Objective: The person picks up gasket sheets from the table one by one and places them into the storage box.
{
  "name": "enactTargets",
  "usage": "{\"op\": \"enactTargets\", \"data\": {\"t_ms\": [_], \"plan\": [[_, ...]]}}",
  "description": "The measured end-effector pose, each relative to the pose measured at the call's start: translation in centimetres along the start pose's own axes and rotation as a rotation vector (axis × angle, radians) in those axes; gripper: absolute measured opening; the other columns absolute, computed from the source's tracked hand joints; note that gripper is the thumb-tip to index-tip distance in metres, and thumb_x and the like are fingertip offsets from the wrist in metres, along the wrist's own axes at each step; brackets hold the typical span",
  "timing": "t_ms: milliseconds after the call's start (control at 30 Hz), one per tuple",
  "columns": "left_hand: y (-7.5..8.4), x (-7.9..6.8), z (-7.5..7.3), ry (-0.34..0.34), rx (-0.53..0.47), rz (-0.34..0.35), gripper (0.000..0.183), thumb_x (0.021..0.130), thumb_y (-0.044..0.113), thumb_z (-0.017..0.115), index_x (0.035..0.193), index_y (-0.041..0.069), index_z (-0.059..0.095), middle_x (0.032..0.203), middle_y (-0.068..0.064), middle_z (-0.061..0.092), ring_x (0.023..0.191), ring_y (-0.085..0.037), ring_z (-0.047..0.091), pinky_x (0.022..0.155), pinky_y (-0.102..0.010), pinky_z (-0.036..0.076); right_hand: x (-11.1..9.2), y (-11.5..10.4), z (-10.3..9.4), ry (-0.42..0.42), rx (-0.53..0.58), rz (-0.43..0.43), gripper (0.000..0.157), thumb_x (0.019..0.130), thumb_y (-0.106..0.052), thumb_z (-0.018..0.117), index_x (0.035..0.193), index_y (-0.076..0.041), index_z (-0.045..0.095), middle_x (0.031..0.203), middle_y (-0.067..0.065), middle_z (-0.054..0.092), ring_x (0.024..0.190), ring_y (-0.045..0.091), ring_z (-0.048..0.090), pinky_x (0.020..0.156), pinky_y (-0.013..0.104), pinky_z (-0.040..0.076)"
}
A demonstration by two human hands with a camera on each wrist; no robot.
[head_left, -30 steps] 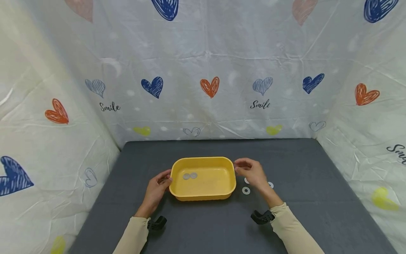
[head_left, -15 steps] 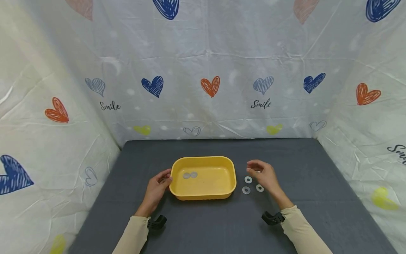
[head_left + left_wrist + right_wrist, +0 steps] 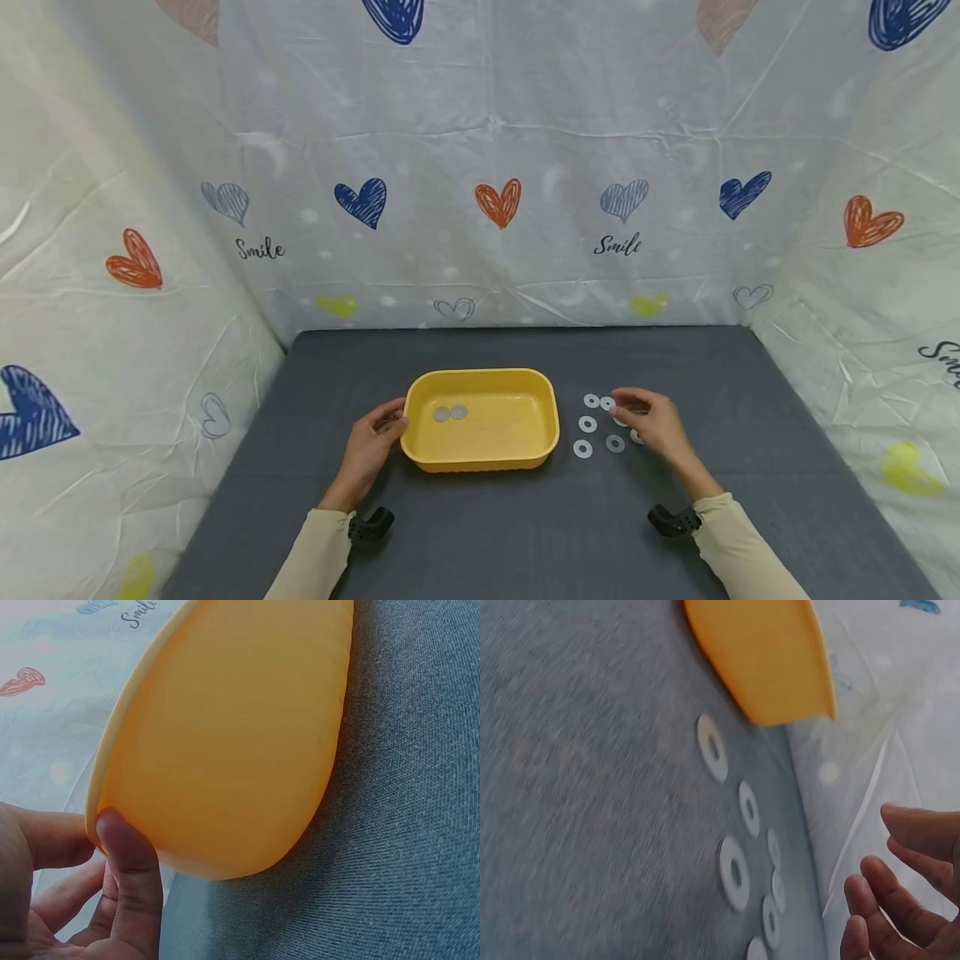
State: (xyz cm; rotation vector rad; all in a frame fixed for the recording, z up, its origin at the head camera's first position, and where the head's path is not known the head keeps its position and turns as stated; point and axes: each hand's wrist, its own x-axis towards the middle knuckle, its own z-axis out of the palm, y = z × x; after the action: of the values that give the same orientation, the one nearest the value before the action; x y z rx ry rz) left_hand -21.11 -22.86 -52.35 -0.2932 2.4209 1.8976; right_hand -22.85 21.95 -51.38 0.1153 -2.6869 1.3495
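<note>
A yellow plastic tray (image 3: 502,429) stands on the table, with two small grey discs (image 3: 450,413) lying inside toward its left. At its left end my left hand (image 3: 365,458) pinches the rim between thumb and finger; the left wrist view shows the thumb (image 3: 129,847) against the outer wall. Several flat white washers (image 3: 587,424) lie right of the tray, some partly hidden by my right hand (image 3: 658,423). That hand hovers over the right side of the group, fingers loosely bent and nothing between them in the right wrist view.
A dark grey cloth covers the table (image 3: 465,533). White curtains (image 3: 555,108) printed with hearts and "Smile" hang behind it and on both sides. Black bands (image 3: 672,522) are worn at both wrists.
My right hand has moved right from the tray's right rim to over the washers, uncovering several of them. The left hand and the tray stay in place.
</note>
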Motion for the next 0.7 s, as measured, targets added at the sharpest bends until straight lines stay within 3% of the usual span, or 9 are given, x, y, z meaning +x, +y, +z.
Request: {"op": "enactTargets", "data": {"t_ms": [200,433,700], "plan": [[-0.1,0.0,-0.1,-0.002,0.000,0.008,0.043,0.100,0.017,0.058,0.141,0.013,0.051,0.125,-0.011,0.054,0.110,-0.023,0.059,0.075,-0.021,0.054,-0.3,1.2,-0.8,-0.015,-0.046,0.012,0.036,0.087,-0.020,0.075,0.120,-0.006,0.070,0.112,0.016,0.071,0.101,0.032,0.068,0.085,0.043,0.053],[-0.1,0.0,-0.1,-0.015,-0.005,0.020,0.043,0.100,0.017,0.058,0.142,0.012,0.050,0.124,-0.011,0.053,0.110,-0.023,0.059,0.075,-0.021,0.054,-0.7,2.6,-1.5,0.005,-0.095,0.053,0.033,0.085,-0.021,0.078,0.114,-0.008,0.074,0.106,0.015,0.072,0.087,0.019,0.062,0.073,0.029,0.048],[-0.1,0.1,0.0,-0.003,-0.001,0.004,0.043,0.100,0.016,0.058,0.142,0.013,0.051,0.125,-0.011,0.054,0.111,-0.023,0.058,0.076,-0.020,0.053,-1.1,3.5,-1.9,-0.011,-0.125,0.056,0.032,0.082,-0.020,0.080,0.111,-0.007,0.075,0.095,0.011,0.070,0.070,0.008,0.052,0.062,0.024,0.043]]}}
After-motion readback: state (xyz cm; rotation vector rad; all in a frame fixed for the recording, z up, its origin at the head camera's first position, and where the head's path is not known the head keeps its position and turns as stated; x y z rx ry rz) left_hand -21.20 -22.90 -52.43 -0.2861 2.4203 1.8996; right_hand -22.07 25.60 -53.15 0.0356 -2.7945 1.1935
